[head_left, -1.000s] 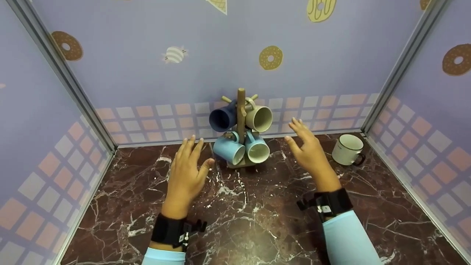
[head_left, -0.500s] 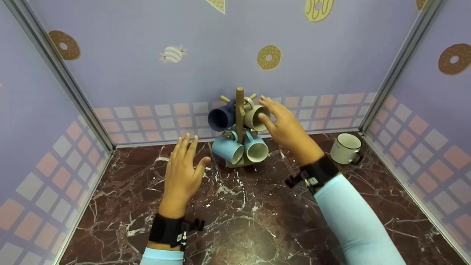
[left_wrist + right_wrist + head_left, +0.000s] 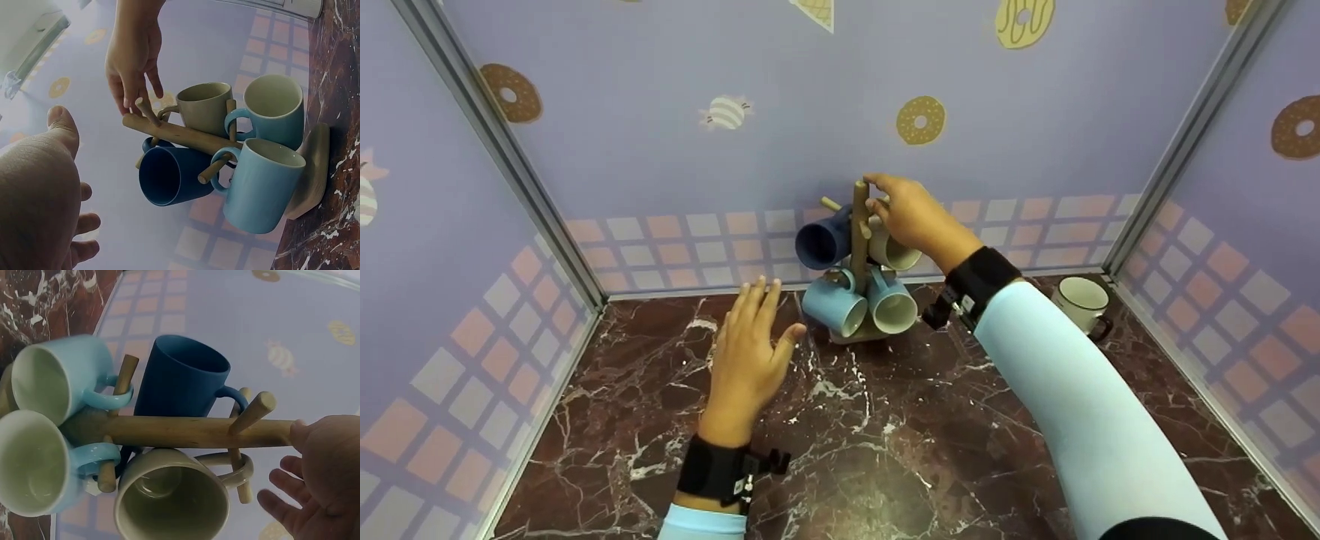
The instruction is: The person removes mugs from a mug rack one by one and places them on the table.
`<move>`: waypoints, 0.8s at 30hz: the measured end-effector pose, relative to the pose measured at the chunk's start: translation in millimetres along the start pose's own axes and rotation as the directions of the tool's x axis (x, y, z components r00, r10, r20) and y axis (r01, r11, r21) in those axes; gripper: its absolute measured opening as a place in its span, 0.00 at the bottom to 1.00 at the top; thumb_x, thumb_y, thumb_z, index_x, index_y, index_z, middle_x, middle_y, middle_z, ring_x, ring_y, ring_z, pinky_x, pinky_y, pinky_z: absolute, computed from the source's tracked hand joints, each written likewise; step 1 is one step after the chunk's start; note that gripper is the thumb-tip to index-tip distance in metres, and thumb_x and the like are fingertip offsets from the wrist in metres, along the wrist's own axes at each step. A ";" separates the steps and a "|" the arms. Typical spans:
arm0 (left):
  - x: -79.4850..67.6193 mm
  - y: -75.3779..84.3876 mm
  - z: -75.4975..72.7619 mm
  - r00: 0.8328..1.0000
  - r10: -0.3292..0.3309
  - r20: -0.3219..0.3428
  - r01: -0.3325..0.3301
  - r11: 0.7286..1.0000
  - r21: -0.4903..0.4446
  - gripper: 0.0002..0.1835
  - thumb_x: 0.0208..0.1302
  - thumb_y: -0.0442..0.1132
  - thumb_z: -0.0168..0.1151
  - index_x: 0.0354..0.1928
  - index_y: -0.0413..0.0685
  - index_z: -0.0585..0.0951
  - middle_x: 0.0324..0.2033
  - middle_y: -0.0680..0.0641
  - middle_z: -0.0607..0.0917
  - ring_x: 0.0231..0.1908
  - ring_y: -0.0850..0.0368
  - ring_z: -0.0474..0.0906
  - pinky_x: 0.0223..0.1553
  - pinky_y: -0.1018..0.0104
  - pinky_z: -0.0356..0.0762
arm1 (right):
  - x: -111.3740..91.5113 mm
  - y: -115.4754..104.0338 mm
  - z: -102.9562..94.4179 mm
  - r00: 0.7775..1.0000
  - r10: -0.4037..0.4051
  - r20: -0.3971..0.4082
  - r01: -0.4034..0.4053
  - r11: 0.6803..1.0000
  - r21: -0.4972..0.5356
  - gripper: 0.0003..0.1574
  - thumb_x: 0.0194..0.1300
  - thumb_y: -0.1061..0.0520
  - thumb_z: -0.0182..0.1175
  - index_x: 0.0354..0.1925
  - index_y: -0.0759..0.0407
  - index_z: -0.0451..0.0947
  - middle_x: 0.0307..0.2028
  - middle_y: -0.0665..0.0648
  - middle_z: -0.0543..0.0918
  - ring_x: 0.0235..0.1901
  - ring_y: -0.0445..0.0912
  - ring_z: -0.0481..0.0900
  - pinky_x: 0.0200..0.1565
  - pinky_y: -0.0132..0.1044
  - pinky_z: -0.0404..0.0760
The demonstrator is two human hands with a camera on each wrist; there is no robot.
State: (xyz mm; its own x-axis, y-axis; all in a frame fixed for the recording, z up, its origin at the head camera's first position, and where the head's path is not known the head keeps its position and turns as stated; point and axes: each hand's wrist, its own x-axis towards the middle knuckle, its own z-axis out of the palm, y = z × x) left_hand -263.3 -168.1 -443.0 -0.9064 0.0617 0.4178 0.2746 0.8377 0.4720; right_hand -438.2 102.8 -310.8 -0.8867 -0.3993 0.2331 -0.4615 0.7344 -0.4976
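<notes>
A wooden mug tree (image 3: 860, 255) with a square base stands near the back wall. From its upper pegs hang a navy mug (image 3: 821, 244) on the left and a beige mug (image 3: 903, 257) on the right. Two light blue mugs, one left (image 3: 830, 301) and one right (image 3: 894, 309), hang below. My right hand (image 3: 916, 216) is at the top of the post, above the beige mug. In the right wrist view its thumb overlaps the post's end (image 3: 275, 433), while the other fingers are loosely bent beside it. My left hand (image 3: 748, 360) hovers left of the tree, fingers straight and thumb apart, holding nothing.
A white mug (image 3: 1080, 296) with a dark rim and black handle stands at the back right, partly behind the right sleeve (image 3: 1080, 390). Patterned walls (image 3: 675, 150) enclose the back and sides of the dark marbled tabletop (image 3: 840, 465).
My right hand has moved left from beside the tree, past the beige mug, and up to the top of the post. My left hand has stayed nearly still. The mugs hang as before.
</notes>
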 end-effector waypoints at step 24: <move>3.7 17.3 18.8 0.999 -0.007 0.047 0.009 1.000 -0.021 0.44 0.84 0.65 0.58 0.92 0.56 0.60 0.92 0.42 0.55 0.92 0.33 0.48 0.89 0.27 0.51 | 18.2 9.8 -4.7 0.997 0.043 -0.060 -0.034 0.989 0.146 0.25 0.86 0.68 0.58 0.74 0.63 0.83 0.61 0.66 0.93 0.61 0.58 0.92 0.65 0.49 0.92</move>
State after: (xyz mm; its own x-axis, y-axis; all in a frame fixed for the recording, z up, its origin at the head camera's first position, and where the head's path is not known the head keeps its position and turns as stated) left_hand -267.9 -143.1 -447.9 -0.9226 0.0810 0.3772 0.2737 0.8264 0.4921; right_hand -459.0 105.4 -307.6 -0.9059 -0.3334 0.2610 -0.4220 0.6597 -0.6219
